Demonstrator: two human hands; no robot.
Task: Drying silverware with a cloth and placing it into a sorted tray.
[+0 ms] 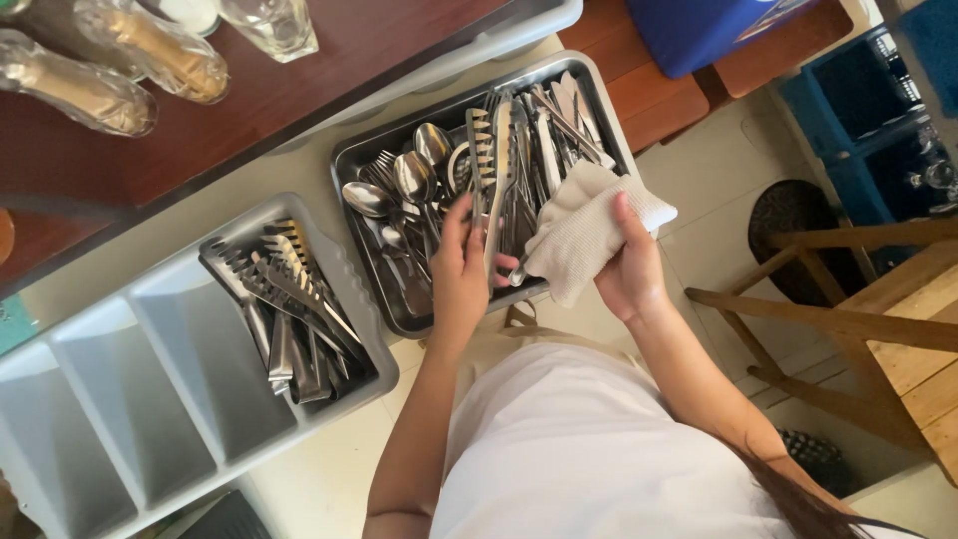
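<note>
Two hands over the dark rectangular metal tray (351, 160) of cutlery: left hand (461, 274) fingers pinching long steel serrated tongs (496, 180), right hand (629, 265) curled round a white waffle-weave cloth (584, 230); light grip risks tongs slipping, clattering back into the tray

Likely restaurant kitchen: metal tray (351, 160) heaped with cutlery, grey divider bin (150, 399), wrapped glasses (150, 50)

Head view, steeply down, close
</note>
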